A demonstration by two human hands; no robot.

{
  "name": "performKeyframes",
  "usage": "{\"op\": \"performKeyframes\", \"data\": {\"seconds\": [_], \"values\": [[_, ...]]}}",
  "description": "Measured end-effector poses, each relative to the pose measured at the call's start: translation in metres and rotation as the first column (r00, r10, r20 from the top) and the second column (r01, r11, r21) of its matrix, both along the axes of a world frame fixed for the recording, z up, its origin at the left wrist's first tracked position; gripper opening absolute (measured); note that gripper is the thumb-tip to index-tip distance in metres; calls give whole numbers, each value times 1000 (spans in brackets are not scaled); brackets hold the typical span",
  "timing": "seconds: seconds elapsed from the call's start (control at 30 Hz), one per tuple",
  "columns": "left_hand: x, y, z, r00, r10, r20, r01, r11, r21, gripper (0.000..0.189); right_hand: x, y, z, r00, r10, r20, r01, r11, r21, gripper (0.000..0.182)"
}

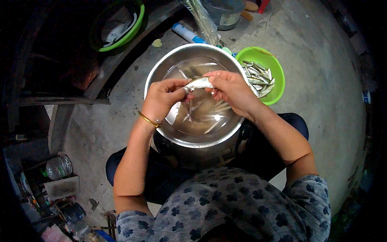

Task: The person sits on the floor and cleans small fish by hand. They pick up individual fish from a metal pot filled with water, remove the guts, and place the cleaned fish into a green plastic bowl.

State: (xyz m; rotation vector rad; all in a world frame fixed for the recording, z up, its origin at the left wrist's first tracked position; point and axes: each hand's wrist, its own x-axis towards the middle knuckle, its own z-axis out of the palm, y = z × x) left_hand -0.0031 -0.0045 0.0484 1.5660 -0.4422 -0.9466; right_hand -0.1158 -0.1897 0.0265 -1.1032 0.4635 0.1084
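Between my two hands a small silvery fish [200,83] is held above a wide steel basin [193,142]. My left hand [164,96] pinches one end of it with thumb and fingers, and some pinkish matter shows under those fingertips. The other end is gripped by my right hand [229,87]. Cloudy brownish water [196,121] lies in the basin, with several pale fish [213,124] in it, partly blurred by the murk. Just right of the basin, a lime-green plastic bowl [279,83] holds a heap of small silvery fish [258,75].
Beyond the basin lie a blue-and-white tube [187,32], a clear plastic bag [204,21] and a dark bucket [225,15]. A green-rimmed basin [139,24] sits at upper left by a dark ledge [130,48]. At lower left is a clear plastic bottle [59,167] among clutter on the concrete floor [320,90].
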Motion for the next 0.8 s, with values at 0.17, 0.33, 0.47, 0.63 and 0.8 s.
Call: {"op": "performKeyframes", "data": {"seconds": [0.17, 0.33, 0.47, 0.63, 0.8], "values": [[-1, -3, -8, 998, 11, 66, -15, 998, 53, 18, -1, 8, 1, 1000, 3, 6, -2, 989, -145, 25], [1, -4, -19, 995, -8, 97, 1, 998, 70, 16, -2, 9, 0, 1000, 2, 28, 3, 983, -182, 26], [-2, -6, -21, 984, 14, 177, -36, 992, 124, 17, -2, 9, 0, 1000, 0, 27, 4, 985, -174, 25], [-6, -8, -36, 921, 4, 391, -88, 976, 197, 20, -3, 11, -4, 999, 8, 50, 5, 970, -243, 25], [-12, -14, -23, 890, 2, 457, -125, 963, 240, 21, -3, 12, -7, 999, 24, 27, -15, 951, -310, 25]]}}
